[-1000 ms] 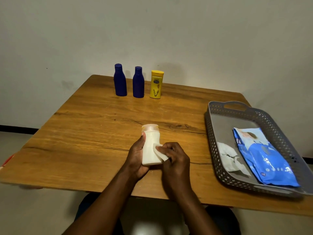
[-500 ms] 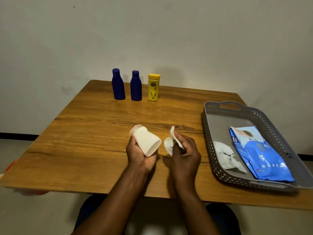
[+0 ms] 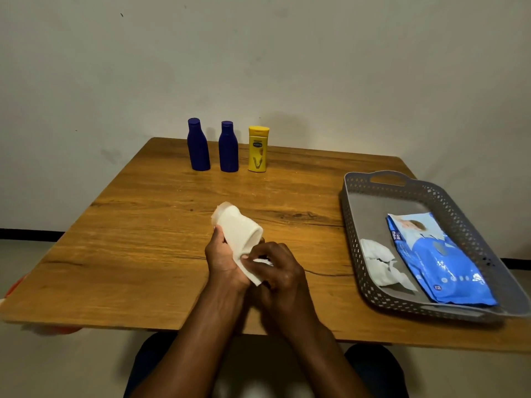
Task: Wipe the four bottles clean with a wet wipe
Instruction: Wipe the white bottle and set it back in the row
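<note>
Above the near middle of the table (image 3: 143, 239), the left hand (image 3: 222, 258) grips the tilted white bottle (image 3: 240, 229), its base facing the right hand (image 3: 280, 271), which pinches a wet wipe (image 3: 253, 271) against it; two blue bottles (image 3: 212, 146) and a yellow bottle (image 3: 257, 149) stand at the far edge

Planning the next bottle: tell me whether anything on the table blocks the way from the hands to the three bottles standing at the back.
Nothing visible does. Bare wooden table lies between the hands and the two blue bottles and yellow bottle. The grey tray sits off to the right.
</note>
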Tool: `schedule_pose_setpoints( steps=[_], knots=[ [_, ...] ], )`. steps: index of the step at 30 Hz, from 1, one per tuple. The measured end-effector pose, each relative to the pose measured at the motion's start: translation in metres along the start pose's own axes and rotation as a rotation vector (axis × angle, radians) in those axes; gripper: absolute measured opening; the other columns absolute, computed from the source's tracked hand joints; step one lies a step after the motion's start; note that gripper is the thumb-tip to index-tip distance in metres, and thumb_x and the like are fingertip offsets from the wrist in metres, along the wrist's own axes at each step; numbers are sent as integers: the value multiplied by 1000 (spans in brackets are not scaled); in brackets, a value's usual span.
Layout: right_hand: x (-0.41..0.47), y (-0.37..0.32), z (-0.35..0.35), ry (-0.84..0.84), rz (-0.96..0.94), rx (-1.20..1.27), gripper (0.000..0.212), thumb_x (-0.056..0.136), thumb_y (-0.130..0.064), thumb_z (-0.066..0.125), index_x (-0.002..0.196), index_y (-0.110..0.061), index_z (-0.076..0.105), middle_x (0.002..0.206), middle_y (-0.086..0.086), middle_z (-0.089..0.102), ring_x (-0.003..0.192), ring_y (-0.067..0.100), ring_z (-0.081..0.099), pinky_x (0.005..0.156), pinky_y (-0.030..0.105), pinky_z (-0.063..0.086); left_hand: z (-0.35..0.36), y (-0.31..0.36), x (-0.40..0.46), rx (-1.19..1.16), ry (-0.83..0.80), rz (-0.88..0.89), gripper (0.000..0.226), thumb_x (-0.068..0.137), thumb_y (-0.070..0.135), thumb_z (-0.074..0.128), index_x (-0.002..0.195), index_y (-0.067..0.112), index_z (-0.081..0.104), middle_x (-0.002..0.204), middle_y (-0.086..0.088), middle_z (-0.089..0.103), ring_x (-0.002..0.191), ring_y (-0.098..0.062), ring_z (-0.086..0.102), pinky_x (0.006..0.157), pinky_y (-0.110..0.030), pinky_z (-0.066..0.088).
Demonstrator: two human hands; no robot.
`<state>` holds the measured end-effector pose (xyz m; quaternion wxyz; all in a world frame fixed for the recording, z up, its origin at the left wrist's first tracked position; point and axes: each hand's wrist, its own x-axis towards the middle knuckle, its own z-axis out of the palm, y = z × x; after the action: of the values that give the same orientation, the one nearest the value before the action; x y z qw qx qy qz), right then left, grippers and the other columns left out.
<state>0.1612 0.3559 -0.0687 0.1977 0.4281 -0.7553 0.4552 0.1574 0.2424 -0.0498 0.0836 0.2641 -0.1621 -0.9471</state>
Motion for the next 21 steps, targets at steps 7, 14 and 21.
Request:
schedule_pose_setpoints(
  steps=[7, 14, 21],
  knots=[
    [-4, -1, -37, 276, 750, 799, 37, 80, 13, 63, 88, -21, 76, 97, -3, 69, 92, 14, 67, 64, 27, 57, -22, 8, 11, 100, -170, 37, 57, 90, 47, 45, 132, 8, 48, 91, -10, 66, 78, -20, 63, 77, -38, 52],
    [38, 7, -33, 221, 608, 400, 34, 83, 11, 61, 106, -12, 71, 103, 2, 65, 94, 2, 62, 74, 10, 50, -22, 3, 3, 250, -270, -13, 54, 79, 56, 55, 107, 10, 57, 81, -6, 55, 56, -17, 50, 45, -23, 44],
    [66, 10, 6, 42, 382, 83, 25, 85, 3, 62, 103, -10, 73, 98, -2, 55, 88, 4, 53, 71, 6, 42, -28, -5, 5, 243, -234, -23, 43, 83, 42, 59, 114, 13, 63, 94, -10, 67, 85, -25, 63, 76, -38, 48]
  ],
)
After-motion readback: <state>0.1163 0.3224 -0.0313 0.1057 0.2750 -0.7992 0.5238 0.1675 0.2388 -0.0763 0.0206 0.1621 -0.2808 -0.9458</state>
